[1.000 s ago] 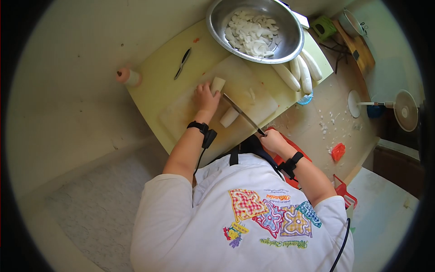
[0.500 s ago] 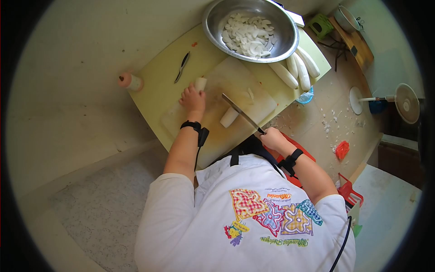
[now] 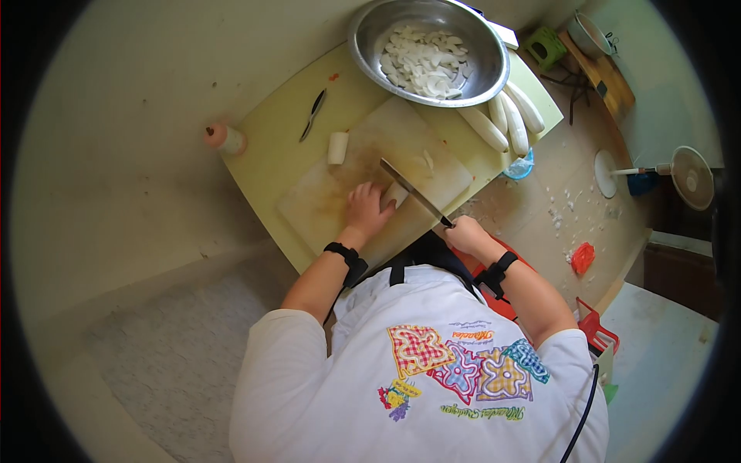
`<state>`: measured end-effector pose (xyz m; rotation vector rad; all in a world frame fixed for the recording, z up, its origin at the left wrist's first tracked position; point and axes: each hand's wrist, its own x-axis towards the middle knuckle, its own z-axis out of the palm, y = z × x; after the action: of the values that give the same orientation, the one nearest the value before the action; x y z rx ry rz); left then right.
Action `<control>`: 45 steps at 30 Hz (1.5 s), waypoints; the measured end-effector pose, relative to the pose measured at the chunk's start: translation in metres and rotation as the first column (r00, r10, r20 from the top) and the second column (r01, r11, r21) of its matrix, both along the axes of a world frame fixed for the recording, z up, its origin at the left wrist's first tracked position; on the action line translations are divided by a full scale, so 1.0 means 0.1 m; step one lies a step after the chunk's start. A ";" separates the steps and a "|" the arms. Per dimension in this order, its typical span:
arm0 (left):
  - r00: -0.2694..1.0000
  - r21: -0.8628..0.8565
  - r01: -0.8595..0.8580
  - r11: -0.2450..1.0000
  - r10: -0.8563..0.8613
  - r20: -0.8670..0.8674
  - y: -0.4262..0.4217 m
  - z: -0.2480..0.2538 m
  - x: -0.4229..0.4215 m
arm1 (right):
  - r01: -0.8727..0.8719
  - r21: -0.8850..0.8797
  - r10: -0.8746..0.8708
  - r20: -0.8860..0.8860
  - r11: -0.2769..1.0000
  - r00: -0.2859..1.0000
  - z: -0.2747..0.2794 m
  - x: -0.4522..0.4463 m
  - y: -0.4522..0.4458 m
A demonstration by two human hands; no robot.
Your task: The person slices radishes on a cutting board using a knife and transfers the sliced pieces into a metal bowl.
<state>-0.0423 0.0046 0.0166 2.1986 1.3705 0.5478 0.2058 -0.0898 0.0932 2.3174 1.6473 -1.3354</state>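
My right hand [image 3: 463,235] is closed round the handle of a kitchen knife [image 3: 417,193], its blade slanting over the cutting board [image 3: 309,204]. Close to the blade lies a thick piece of peeled white vegetable [image 3: 395,194], perhaps radish, partly covered by the knife. Beside that piece is my left hand [image 3: 368,210], fingers apart and the thumb at its lower end; whether they touch I cannot tell. A second peeled chunk [image 3: 337,148] rests near the board's left edge. Thin scraps [image 3: 428,159] lie right of the blade.
At the back stands a large metal bowl [image 3: 363,58] of white slices. Several whole peeled vegetables [image 3: 513,123] lie to its right. A peeler [image 3: 312,116] and a pink-capped bottle [image 3: 225,139] are on the left. A fan [image 3: 691,177] stands on the floor, right.
My left hand has let go of the chunk at the board's left and moved right and nearer to me, to the piece by the knife. The right hand has barely moved.
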 end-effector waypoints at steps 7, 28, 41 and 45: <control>0.998 0.081 -0.011 0.997 0.005 0.067 -0.06 -0.05 0.02 | 0.058 0.021 -0.059 0.016 0.998 0.998 0.28 -0.02 0.05; 0.948 -0.112 -0.235 0.966 0.253 0.193 -0.01 -0.05 0.20 | 0.074 0.044 -0.072 -0.054 0.996 0.996 0.26 -0.09 -0.03; 0.934 -0.142 -0.276 0.951 0.300 0.196 0.07 -0.10 0.22 | 0.070 -0.071 -0.076 -0.080 0.995 0.994 0.20 -0.02 0.06; 0.942 -0.225 -0.263 0.938 0.300 0.148 0.10 -0.04 0.21 | 0.048 -0.080 -0.054 -0.074 0.996 0.996 0.26 -0.04 0.09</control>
<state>-0.0216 0.0146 0.0124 1.7565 1.5790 0.6600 0.2022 -0.0808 0.1189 2.3071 1.5343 -1.4872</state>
